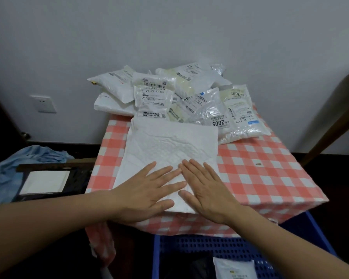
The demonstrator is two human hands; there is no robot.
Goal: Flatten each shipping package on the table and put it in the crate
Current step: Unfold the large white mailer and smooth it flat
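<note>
A white shipping package lies flat on the checked counter, its near edge at the counter's front rim. Both hands rest on its near half with straight, spread fingers, gripping nothing: the left hand presses at 7 o'clock of the package, the right hand at 5 o'clock, their fingertips almost meeting. At 12 o'clock, touching the package's far edge, sits a pile of labelled packages. At 6 o'clock, below the counter, stands the blue crate with one white packet inside.
</note>
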